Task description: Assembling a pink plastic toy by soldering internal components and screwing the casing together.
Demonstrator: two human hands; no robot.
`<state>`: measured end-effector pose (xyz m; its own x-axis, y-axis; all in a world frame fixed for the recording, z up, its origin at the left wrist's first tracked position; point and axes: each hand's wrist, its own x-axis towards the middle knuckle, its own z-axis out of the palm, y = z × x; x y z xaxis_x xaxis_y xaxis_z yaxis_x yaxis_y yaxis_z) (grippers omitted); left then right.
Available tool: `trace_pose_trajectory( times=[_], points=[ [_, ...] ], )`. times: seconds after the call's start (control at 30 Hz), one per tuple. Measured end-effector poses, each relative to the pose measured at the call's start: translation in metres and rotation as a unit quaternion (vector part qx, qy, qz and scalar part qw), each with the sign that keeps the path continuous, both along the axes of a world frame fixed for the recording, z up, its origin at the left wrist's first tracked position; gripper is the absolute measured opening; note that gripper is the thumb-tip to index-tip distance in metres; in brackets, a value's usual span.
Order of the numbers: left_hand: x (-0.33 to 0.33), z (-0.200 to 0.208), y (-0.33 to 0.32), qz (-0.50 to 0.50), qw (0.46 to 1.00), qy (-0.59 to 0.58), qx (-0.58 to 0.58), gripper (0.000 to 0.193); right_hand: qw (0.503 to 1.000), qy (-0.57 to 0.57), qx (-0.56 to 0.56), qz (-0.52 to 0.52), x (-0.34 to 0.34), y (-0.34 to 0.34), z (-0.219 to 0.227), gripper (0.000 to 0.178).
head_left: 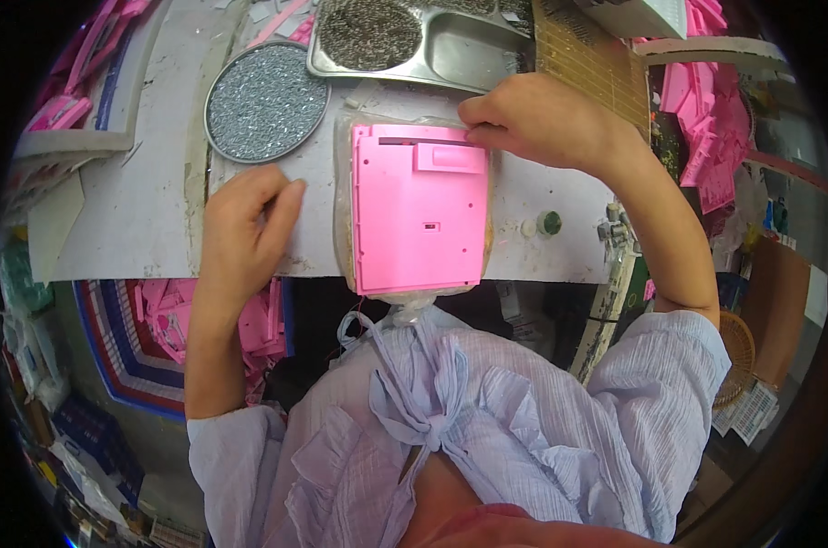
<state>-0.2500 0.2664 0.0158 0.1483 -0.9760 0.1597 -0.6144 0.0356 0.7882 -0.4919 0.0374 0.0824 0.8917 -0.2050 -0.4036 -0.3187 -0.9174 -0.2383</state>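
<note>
A pink plastic casing (405, 219) lies flat at the table's front edge, on a pad wrapped in clear plastic (345, 183). It has a raised block near its far end, a small slot in the middle and several screw holes. My right hand (537, 123) is at its far right corner, thumb and finger pinched together; whatever is between the tips is too small to make out. My left hand (250, 228) rests on the table left of the casing, below the round tray of screws (268, 100). Its fingers are curled under, which hides anything inside them.
A metal compartment tray (473, 46) with dark small parts stands at the far side. Beside my left forearm, a basket (126, 365) holds pink parts. More pink parts (706, 128) are heaped at the right. A small green round piece (549, 222) lies right of the casing.
</note>
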Motion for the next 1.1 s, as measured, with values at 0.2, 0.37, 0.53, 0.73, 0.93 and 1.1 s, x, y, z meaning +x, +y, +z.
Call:
trace_pose_trajectory(
  times=[0.2, 0.37, 0.53, 0.73, 0.93, 1.1],
  points=[
    [-0.02, -0.011, -0.029, -0.03, 0.998, 0.056, -0.023, 0.023, 0.998, -0.038, 0.052, -0.024, -0.004, -0.006, -0.005, 0.019],
    [-0.031, -0.007, -0.044, -0.057, 0.998, -0.006, -0.025, 0.023, 0.996, -0.069, 0.028, -0.046, -0.012, 0.003, -0.009, 0.019],
    [-0.037, -0.007, -0.049, -0.064, 0.979, -0.177, -0.077, 0.021, 0.992, -0.094, 0.063, -0.064, -0.026, 0.0, -0.009, 0.018],
    [-0.033, 0.003, -0.044, -0.076, 0.988, -0.133, 0.03, 0.026, 0.992, -0.086, 0.074, -0.049, -0.049, 0.036, -0.009, 0.019],
    [-0.036, 0.013, -0.023, -0.021, 0.995, -0.096, 0.01, 0.021, 0.997, -0.066, -0.015, 0.026, -0.045, 0.064, -0.01, 0.011],
    [-0.058, 0.014, -0.01, -0.075, 0.989, -0.077, -0.103, 0.013, 0.995, -0.007, -0.079, 0.062, -0.03, 0.074, -0.001, 0.01]
  ],
)
